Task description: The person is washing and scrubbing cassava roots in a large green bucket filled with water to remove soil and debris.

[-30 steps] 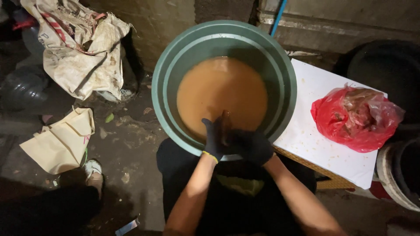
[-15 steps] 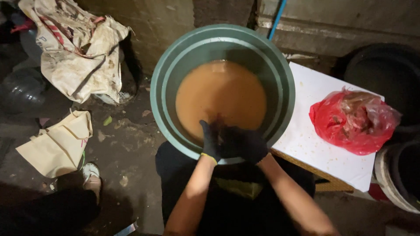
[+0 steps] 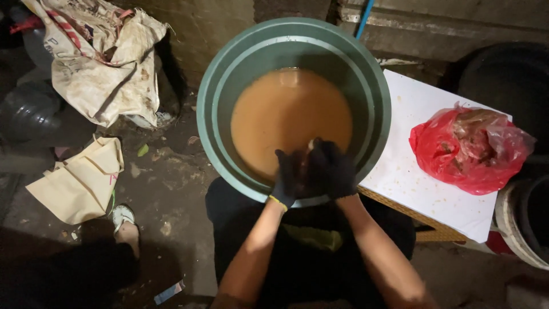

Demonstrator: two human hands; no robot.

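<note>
Dim light over a dirt floor (image 3: pixel 166 189); a rough concrete wall (image 3: pixel 217 28) behind, worn sacks (image 3: pixel 103 63) heaped left, a white-topped low table (image 3: pixel 423 171) at right

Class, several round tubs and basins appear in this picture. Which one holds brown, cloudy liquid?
The large green basin in the middle, where both gloved hands meet. The dark tubs at the right edge show no such liquid.
</note>
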